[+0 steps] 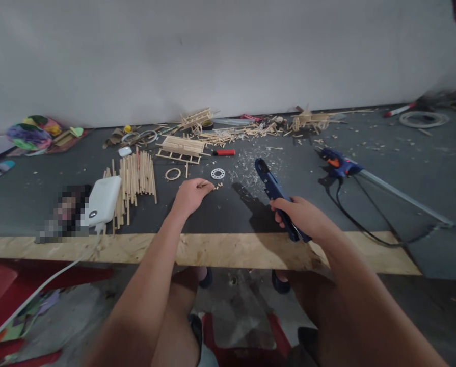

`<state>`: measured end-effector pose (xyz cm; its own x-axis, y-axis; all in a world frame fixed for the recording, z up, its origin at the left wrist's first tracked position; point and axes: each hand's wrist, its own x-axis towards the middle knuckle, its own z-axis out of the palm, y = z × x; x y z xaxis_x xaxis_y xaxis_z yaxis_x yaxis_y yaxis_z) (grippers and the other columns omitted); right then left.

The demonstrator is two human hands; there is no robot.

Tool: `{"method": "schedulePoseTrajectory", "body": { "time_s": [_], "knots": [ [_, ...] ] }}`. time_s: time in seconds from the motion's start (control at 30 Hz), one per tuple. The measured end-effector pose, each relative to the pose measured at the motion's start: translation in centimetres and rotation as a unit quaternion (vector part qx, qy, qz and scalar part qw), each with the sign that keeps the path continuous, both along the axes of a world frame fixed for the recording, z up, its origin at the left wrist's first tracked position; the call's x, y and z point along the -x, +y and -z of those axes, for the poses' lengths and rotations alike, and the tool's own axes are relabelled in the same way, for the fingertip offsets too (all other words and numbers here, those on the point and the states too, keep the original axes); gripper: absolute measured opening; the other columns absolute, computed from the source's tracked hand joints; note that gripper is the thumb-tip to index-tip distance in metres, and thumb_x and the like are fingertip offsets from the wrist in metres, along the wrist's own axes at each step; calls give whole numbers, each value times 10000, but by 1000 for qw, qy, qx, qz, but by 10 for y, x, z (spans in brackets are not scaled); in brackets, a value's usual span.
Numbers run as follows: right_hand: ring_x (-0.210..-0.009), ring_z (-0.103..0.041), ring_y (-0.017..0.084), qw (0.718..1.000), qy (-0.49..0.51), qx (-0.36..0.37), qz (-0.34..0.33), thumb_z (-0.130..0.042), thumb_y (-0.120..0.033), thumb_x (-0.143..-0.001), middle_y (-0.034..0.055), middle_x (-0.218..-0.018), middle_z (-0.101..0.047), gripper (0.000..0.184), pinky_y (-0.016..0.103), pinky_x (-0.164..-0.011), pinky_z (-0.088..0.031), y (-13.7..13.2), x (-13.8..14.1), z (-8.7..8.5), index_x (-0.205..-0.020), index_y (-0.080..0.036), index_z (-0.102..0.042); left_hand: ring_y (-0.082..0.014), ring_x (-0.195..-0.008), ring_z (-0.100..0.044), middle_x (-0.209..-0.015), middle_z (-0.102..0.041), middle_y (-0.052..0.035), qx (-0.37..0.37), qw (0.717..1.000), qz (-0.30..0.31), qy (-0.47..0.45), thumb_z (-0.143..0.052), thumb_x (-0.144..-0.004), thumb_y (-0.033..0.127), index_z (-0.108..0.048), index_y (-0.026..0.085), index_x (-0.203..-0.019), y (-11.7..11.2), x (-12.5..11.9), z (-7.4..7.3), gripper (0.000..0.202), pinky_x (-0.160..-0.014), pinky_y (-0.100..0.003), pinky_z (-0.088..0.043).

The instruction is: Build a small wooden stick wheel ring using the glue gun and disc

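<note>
My left hand (192, 196) rests on the dark tabletop with its fingers closed together. Small cut pieces of wooden stick (218, 187) lie right at its fingertips; whatever is between the fingers is too small to make out. Just beyond them are a white ring with holes (217, 174) and a wooden ring (172, 174). In my right hand (298, 214) is a blue hand cutter (273, 188), gripped by its handles and raised over the table, its head pointing away from me.
Wooden sticks (138, 176) lie in a bundle at left beside a white power bank (104, 201). A small stick-built frame (182, 148) and a red-handled tool (223, 152) lie farther back. At right is a blue glue gun (340, 163) with its cord (365, 237) and a glue stick.
</note>
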<state>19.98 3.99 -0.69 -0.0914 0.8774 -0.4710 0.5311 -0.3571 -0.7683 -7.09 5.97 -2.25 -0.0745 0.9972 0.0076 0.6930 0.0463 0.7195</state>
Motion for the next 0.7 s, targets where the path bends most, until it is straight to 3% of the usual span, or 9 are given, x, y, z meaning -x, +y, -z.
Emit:
{"method": "schedulePoseTrajectory", "body": {
  "time_s": [0.17, 0.37, 0.53, 0.7],
  "knots": [
    [-541, -564, 147, 999, 33, 15, 9, -514, -400, -799, 21, -622, -587, 223, 244, -486, -426, 1, 1, -3, -726, -192, -548, -232, -813, -645, -875, -733, -89, 2, 999, -13, 46, -515, -836, 409, -721, 174, -873, 1, 10, -12, 314, -703, -313, -436],
    [-535, -558, 141, 999, 45, 18, 6, -520, -392, -805, 19, -619, -587, 223, 239, -473, -416, 0, 1, -4, -724, -187, -548, -222, -811, -664, -931, -747, -79, 53, 994, 55, 80, -614, -762, 273, -728, 195, -948, -8, 24, -17, 232, -736, -309, -454],
    [-537, -561, 142, 998, 58, 20, 9, -519, -398, -809, 23, -623, -587, 229, 240, -469, -420, 1, -2, -2, -727, -187, -550, -241, -890, -661, -986, -738, -107, 52, 992, 58, 101, -582, -795, 281, -726, 180, -950, -11, 19, -14, 235, -774, -318, -449],
    [-530, -558, 137, 998, 63, 20, 16, -537, -380, -807, 20, -615, -587, 211, 238, -477, -421, 1, -3, 0, -718, -189, -552, -242, -848, -663, -929, -742, -99, 48, 992, 51, 104, -567, -807, 315, -728, 176, -925, -9, 9, -16, 243, -747, -321, -455]
  ]
}}
